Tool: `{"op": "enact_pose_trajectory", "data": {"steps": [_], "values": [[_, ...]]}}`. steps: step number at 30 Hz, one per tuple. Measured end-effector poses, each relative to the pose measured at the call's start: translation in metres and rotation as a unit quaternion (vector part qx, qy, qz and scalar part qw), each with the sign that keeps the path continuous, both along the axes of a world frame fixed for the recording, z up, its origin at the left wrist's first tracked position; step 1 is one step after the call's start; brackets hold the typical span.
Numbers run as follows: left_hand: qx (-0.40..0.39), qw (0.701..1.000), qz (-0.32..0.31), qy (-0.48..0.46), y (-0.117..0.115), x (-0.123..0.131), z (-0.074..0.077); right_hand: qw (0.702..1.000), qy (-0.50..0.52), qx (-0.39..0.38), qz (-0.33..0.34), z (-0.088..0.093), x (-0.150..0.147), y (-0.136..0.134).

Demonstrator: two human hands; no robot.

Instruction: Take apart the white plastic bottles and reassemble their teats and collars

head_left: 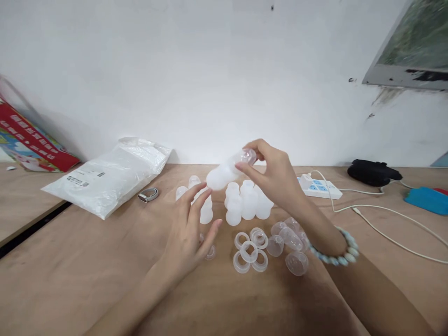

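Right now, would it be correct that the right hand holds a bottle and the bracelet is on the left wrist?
Not quite: the bracelet is on the right wrist, as the head view shows. The right hand does hold a bottle.

bracelet (350,256) of round pale-blue and cream beads, right wrist (331,239)

The left hand (185,228) is splayed; the right hand (275,170) (raised higher) curls in a pinch.
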State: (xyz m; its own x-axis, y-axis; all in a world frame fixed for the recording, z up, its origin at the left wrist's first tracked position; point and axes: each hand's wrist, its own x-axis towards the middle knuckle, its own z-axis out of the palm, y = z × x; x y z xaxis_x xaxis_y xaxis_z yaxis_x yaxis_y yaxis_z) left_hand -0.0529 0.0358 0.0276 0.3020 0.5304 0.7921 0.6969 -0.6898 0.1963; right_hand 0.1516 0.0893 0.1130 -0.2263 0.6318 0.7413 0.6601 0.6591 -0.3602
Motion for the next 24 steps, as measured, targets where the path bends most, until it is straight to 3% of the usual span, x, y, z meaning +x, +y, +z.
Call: {"op": "enact_pose_trajectory", "data": {"steps": [4, 7, 11, 16, 18, 20, 23, 24], "values": [[-0.002, 0.999, -0.040, 0.023, -0.009, 0.013, 0.004, 0.999, -0.012, -0.015, 0.044, -0.019, 0.004, -0.061], [-0.115, 0.987, -0.099, 0.057, -0.019, 0.023, -0.005, 0.995, -0.057, -0.073, 0.031, -0.043, 0.005, -0.087], [-0.306, 0.939, -0.155, 0.035, -0.037, 0.039, -0.011, 0.974, -0.085, -0.206, 0.039, -0.056, 0.014, -0.094], [-0.479, 0.850, -0.208, -0.071, -0.050, 0.049, 0.009, 0.932, 0.043, -0.344, 0.109, -0.049, 0.025, -0.089], [-0.517, 0.817, -0.230, -0.109, -0.051, 0.045, 0.015, 0.929, 0.081, -0.337, 0.129, -0.044, 0.036, -0.082], [-0.571, 0.765, -0.256, -0.154, -0.050, 0.037, 0.015, 0.947, 0.135, -0.275, 0.098, -0.039, 0.056, -0.069], [-0.632, 0.692, -0.276, -0.215, -0.050, 0.021, 0.005, 0.959, 0.238, -0.150, -0.033, -0.035, 0.094, -0.050], [-0.637, 0.686, -0.269, -0.227, -0.050, 0.016, 0.001, 0.961, 0.211, -0.163, -0.068, -0.036, 0.105, -0.046]]}}
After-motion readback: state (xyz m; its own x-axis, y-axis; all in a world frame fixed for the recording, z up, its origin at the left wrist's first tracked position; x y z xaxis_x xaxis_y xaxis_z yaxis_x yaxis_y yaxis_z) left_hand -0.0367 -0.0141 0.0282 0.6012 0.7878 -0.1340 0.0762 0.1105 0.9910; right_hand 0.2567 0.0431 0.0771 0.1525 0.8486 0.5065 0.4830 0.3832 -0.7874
